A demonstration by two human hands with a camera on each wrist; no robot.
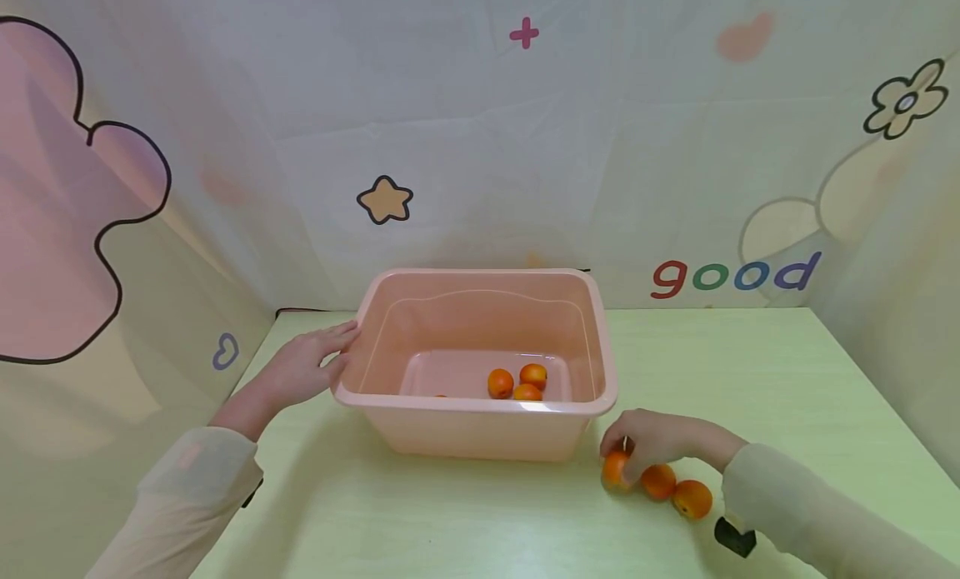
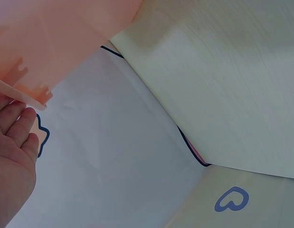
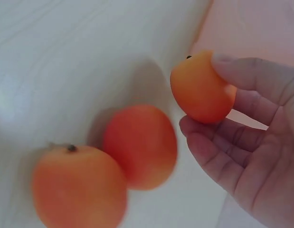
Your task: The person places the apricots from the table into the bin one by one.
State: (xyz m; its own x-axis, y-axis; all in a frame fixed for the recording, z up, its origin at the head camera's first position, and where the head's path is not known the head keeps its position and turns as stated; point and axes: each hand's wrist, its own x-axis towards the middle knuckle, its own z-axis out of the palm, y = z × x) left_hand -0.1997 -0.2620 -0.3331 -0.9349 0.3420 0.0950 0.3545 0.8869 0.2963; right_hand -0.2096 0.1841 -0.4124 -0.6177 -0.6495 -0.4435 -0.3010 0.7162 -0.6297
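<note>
A pink plastic tub (image 1: 480, 429) stands near the back of the table. My left hand (image 1: 303, 366) touches its left rim with fairly straight fingers, which meet the rim's edge in the left wrist view. Just off the tub's front right corner, my right hand (image 1: 663, 436) pinches a small orange-red fruit (image 3: 199, 90) between thumb and fingers. Two similar fruits lie on the table to the right of it, a redder one (image 3: 141, 147) and a more orange one (image 3: 80, 187) with a dark stem end. Inside the tub are several more fruits (image 1: 500, 383), one mostly hidden by the front wall.
The pale wood-grained table (image 1: 420, 512) extends around the tub. A printed cloth backdrop (image 1: 480, 146) hangs close behind it and along both sides. A dark strap piece (image 1: 735, 537) hangs by the right sleeve.
</note>
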